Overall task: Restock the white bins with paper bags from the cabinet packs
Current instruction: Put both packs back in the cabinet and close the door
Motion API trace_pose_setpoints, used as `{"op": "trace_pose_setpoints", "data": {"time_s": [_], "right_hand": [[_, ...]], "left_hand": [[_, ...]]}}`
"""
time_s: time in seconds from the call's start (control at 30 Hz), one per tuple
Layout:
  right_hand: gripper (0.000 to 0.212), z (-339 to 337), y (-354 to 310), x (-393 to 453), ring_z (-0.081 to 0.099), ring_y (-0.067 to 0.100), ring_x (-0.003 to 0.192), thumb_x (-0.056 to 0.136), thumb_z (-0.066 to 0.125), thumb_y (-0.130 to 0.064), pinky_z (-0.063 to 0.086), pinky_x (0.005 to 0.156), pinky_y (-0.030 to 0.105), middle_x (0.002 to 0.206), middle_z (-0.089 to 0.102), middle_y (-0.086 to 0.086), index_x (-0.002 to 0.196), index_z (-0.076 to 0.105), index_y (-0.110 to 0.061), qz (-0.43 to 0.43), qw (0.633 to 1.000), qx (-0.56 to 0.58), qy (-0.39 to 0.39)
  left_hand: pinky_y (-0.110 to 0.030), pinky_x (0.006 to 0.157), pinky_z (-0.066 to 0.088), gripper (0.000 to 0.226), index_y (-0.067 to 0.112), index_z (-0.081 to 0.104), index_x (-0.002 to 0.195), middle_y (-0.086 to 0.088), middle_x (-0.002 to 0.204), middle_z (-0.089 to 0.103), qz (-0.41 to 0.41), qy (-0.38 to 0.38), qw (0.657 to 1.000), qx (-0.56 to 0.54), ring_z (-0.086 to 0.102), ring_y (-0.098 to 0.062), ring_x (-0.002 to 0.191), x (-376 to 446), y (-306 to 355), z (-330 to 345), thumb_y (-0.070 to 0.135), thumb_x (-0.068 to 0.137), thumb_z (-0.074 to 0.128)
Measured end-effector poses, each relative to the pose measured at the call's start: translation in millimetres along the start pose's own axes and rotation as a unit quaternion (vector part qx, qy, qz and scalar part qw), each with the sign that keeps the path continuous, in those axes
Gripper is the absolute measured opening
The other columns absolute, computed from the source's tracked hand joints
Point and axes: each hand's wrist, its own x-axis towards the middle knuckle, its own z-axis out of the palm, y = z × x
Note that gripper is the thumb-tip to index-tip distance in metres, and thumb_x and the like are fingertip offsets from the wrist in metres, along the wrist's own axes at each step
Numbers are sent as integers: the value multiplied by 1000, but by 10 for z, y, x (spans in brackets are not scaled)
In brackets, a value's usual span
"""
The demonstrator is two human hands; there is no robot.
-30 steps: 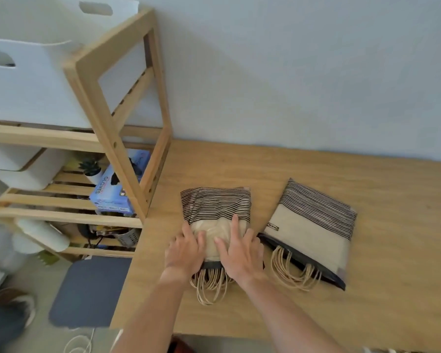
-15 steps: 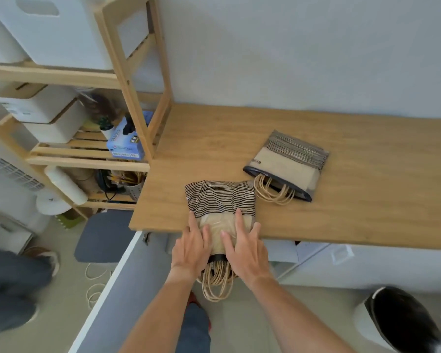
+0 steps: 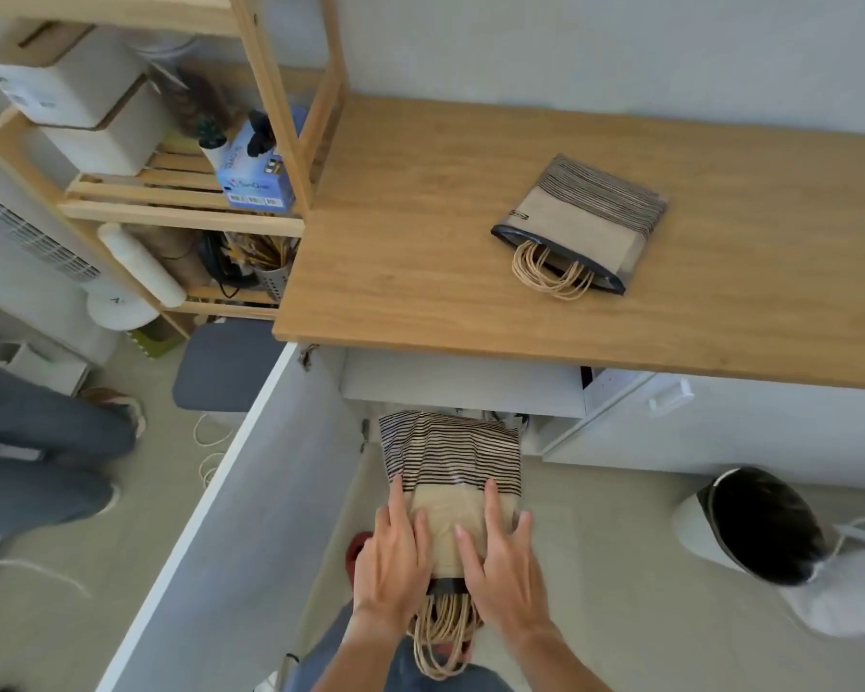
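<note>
A pack of striped beige paper bags (image 3: 450, 472) in clear wrap hangs in the air below the wooden counter's front edge, its twine handles dangling toward me. My left hand (image 3: 393, 556) and my right hand (image 3: 503, 561) both grip it, fingers spread on top. A second pack of paper bags (image 3: 583, 222) lies on the counter (image 3: 420, 242), handles facing the front edge. White bins (image 3: 86, 112) sit on the wooden shelf unit at the left.
An open white cabinet door (image 3: 231, 491) stands to my left, with the cabinet opening under the counter. Another person's legs (image 3: 36, 467) are at the far left. A grey mat (image 3: 221, 367) lies on the floor; a dark-lined waste bin (image 3: 760, 526) is at the right.
I have pulled the pack off the counter's front edge and lowered it in front of the open cabinet. My view has dropped and pulled back; the second pack stays put.
</note>
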Motion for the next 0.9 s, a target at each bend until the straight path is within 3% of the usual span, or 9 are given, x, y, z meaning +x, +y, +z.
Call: {"op": "trace_pose_setpoints", "data": {"time_s": [0.1,0.27,0.37,0.47,0.57,0.73,0.9], "right_hand": [[78,174,35,-11,51,8,73,95,34,-65,45,63,14,119,35,5,160,9,-29,5,1000,15,-18],[87,382,-25,373,53,16,94,87,40,-75,56,77,30,127,27,3,156,0,-40,-3,997,63,-34],[99,621,-41,847,54,24,97,76,46,-82,56,79,39,127,25,2,155,0,-44,-23,998,46,-47],[98,886,-44,1422,54,32,105,78,48,-81,56,84,45,128,27,6,156,11,-36,-52,998,29,-15],[97,1160,-2,2026,54,37,108,79,46,-84,56,85,47,132,26,12,155,17,-32,-56,998,-2,2],[88,1573,143,2981,55,44,111,80,55,-77,54,93,51,132,29,16,150,30,-28,-79,996,24,31],[75,1898,207,3590,53,41,111,85,58,-68,48,100,53,130,30,15,144,38,-25,-95,994,10,47]], "left_hand": [[-42,91,51,61,16,18,155,-14,141,49,-95,6,988,-120,57,-29,116,24,-110,54,34,100,35],[-35,76,47,63,21,14,154,-17,132,50,-72,4,988,-136,60,-31,103,484,-394,184,36,100,41],[-35,80,43,67,22,7,156,-19,138,44,-76,5,986,-151,56,-33,109,1005,-597,353,40,100,39],[-41,90,45,75,28,-4,156,-18,142,37,-46,6,986,-158,53,-35,116,1477,-751,491,56,97,33],[-46,95,43,78,37,-5,155,-19,146,31,-38,-11,988,-147,53,-41,118,1992,-910,657,66,93,32],[-49,102,41,65,34,3,154,-18,140,33,-7,-5,989,-148,51,-41,117,2932,-1089,969,49,99,34],[-54,103,42,63,26,6,154,-21,136,36,6,22,996,-86,49,-42,117,3630,-1226,1255,47,101,33]]}}
